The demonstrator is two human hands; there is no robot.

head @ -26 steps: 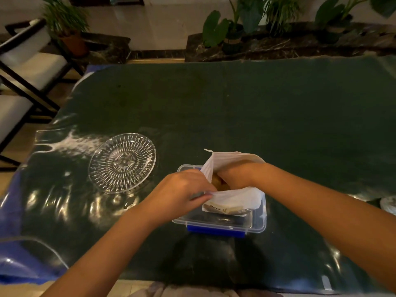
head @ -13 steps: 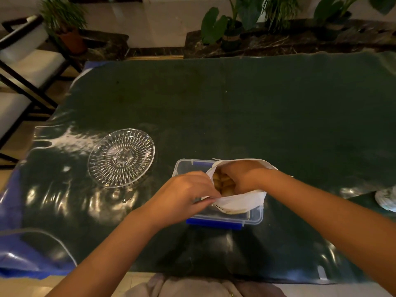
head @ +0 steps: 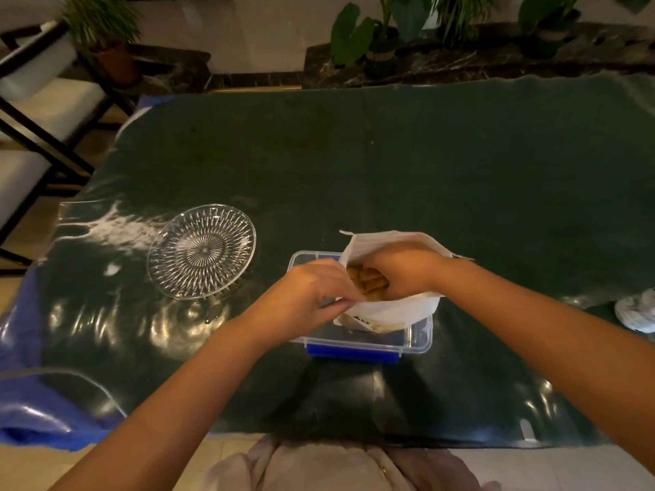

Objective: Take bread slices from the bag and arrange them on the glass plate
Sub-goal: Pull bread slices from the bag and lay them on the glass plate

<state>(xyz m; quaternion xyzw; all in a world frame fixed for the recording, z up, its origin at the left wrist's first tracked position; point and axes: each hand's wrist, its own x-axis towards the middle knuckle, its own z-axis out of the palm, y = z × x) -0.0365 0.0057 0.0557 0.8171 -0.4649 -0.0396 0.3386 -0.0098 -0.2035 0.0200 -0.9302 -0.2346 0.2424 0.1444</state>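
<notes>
A white bag (head: 391,311) stands in a clear plastic box (head: 420,340) with a blue clasp, near the table's front. Golden-brown bread slices (head: 365,283) show inside the bag's open mouth. My left hand (head: 308,295) pinches the bag's near-left edge and holds it open. My right hand (head: 404,272) reaches into the bag from the right, fingers curled on the bread slices; the fingertips are hidden among them. A cut-glass plate (head: 201,250) lies bare to the left of the box.
The table wears a dark green cloth (head: 390,154) under shiny clear plastic. A white crumpled object (head: 636,311) lies at the right edge. Chairs (head: 39,101) stand at the far left, potted plants beyond the table's far side.
The bag's mouth has been pulled wider, so the bread now shows. My right hand has gone deeper into the bag and closed on the slices. My left hand keeps its pinch.
</notes>
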